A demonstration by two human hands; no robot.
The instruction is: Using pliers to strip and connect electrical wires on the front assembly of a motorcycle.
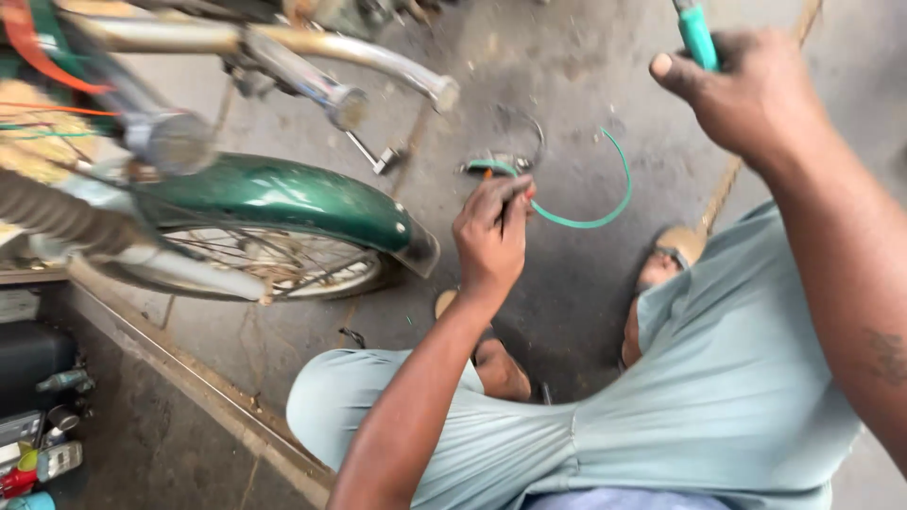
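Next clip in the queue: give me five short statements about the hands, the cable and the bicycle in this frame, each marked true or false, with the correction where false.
1. The left hand pinches one end of a thin green cable. True.
2. The right hand is empty. False: it grips a teal-handled tool, raised at the top of the view.
3. The bicycle's mudguard is red. False: it is dark green, curving over the spoked wheel.
4. The person wears light grey-green trousers and sandals. True.
5. The green cable lies coiled on the person's lap. False: it curves in an arc above the concrete floor, ahead of the knees.
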